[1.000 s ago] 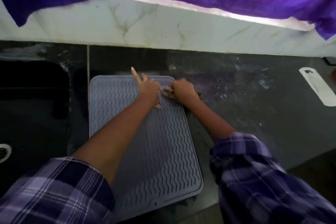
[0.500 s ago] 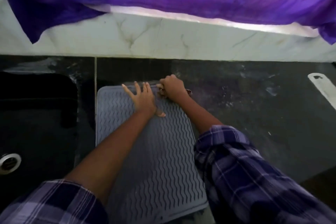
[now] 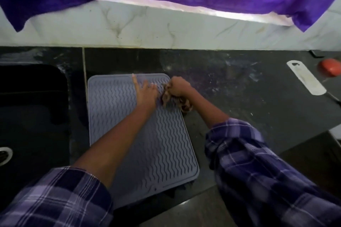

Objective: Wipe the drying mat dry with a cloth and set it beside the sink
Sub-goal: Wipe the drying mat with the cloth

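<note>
Silicone mat (image 3: 166,145): flat on worktop (image 3: 239,83), beside sink (image 3: 33,108); looks floppy, I'd lift by edge.
L hand (image 3: 146,94): open, pressing mat.
R hand (image 3: 180,86): fisted on cloth (image 3: 167,97), far corner.

cloth (image 3: 167,97) perhaps bunched, sink (image 3: 33,108) cropped

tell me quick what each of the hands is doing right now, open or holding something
Left hand: open, fingers spread, pressed flat on the drying mat.
Right hand: closed in a fist around the bunched cloth at the mat's far right edge.
</note>
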